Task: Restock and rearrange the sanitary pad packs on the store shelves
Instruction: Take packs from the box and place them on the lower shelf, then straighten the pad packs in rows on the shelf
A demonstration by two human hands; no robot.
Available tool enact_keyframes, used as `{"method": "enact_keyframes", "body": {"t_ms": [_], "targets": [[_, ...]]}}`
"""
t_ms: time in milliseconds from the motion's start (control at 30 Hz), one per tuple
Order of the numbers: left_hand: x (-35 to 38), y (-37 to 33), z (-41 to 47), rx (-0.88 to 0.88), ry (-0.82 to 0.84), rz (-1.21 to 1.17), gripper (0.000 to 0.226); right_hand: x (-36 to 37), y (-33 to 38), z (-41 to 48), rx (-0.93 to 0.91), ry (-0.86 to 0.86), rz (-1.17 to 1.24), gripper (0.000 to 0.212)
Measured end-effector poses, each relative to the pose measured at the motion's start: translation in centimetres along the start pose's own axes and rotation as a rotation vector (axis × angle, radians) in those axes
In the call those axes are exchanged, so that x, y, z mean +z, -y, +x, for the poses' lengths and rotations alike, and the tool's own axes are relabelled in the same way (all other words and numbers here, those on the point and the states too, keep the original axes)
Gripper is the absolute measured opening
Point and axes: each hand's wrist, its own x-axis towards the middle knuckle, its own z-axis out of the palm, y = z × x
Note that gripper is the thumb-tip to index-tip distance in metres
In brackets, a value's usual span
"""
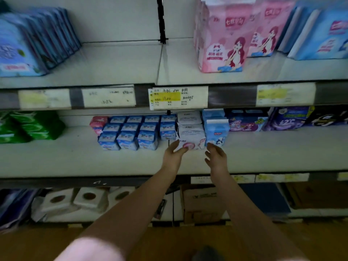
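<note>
A broad strip of bare board is left along the front of the middle shelf (75,161), and passage there is unhindered. Further in, the way is barred by a block of small blue packs (130,136), a white pack (191,136) and a light blue pack (216,132), set close together with no gap seen between them. Open room is found between the green packs (28,127) and the small blue packs. Headroom is limited by the price strip (178,98) above. On the upper shelf (120,72), a wide gap is left between the blue packs (37,38) and the pink packs (222,38).
</note>
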Motion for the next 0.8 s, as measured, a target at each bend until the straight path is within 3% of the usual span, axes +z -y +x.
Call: {"method": "enact_keyframes", "body": {"t_ms": [67,233,500,800], "targets": [[-0.6,-1.6,-3.2,0.023,-0.001,-0.017,0.052,-0.1,1.4,-2.6,0.008,-0.01,-0.007,0.026],[-2.4,-5.0,-10.7,0.07,0.011,-0.039,0.038,-0.6,4.2,-10.6,-0.023,0.003,-0.071,0.022],[-4.3,-8.5,-21.1,0.09,0.032,-0.104,0.029,-2.2,7.1,-22.3,-0.049,-0.009,-0.063,0.025],[-1.8,-9.5,-29.2,0.224,0.131,-0.037,0.029,-8.7,9.3,-28.6,-0.139,0.004,0.011,0.023]]}}
